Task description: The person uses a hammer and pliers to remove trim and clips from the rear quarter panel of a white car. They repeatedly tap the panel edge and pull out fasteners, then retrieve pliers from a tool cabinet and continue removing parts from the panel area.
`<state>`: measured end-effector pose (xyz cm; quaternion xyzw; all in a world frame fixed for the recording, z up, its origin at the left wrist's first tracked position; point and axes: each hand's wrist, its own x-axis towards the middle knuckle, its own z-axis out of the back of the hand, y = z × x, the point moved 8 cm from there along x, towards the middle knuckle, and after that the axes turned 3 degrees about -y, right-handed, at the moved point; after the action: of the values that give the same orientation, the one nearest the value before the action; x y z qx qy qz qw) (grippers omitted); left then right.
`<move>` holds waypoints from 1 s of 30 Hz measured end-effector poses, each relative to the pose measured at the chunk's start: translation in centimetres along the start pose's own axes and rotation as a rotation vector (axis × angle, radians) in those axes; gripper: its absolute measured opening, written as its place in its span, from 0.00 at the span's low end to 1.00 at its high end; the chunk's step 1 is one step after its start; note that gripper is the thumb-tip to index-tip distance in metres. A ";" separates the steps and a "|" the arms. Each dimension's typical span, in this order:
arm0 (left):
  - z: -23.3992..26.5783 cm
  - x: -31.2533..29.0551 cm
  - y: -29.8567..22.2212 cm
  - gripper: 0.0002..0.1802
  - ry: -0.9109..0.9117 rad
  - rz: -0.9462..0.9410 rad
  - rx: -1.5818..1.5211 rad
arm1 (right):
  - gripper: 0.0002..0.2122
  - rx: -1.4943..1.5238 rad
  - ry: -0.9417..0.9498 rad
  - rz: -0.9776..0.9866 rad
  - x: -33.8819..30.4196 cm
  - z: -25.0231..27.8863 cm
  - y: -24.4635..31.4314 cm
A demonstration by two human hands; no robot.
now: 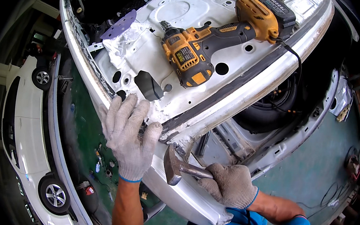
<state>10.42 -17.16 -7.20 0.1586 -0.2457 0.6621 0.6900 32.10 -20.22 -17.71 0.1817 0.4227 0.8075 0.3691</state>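
My left hand [128, 135], in a pale knit glove with a blue cuff, lies with fingers stretched out over the near corner of a white car body panel [203, 136]. The same kind of glove covers my right hand [231, 184], which is closed around the handle of a metal hammer [175, 166]. The hammer's worn head points left, just above the curved white edge and a little right of my left hand. A yellow and black cordless drill [194, 53] lies on the panel beyond both hands.
A purple perforated sanding disc [120, 24] and a crumpled white cloth [124, 42] rest at the panel's far left. At right is the open trunk with a black tire [266, 112]. A white car [34, 142] stands at left. Small tools and cables lie on the green floor [304, 172].
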 end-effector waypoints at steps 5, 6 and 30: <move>0.1 0.0 0.0 0.25 0.023 0.018 0.003 | 0.24 0.124 -0.061 0.311 -1.2 2.5 3.3; 0.1 -0.1 0.1 0.25 0.016 0.009 0.002 | 0.24 0.101 -0.042 0.244 -0.8 2.0 2.4; -0.1 -0.5 0.2 0.25 0.016 0.031 0.000 | 0.25 -0.058 0.059 -0.053 0.3 0.2 0.1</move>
<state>10.21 -17.49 -7.56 0.1492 -0.2427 0.6740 0.6816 31.98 -19.95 -17.49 0.1356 0.4147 0.8143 0.3829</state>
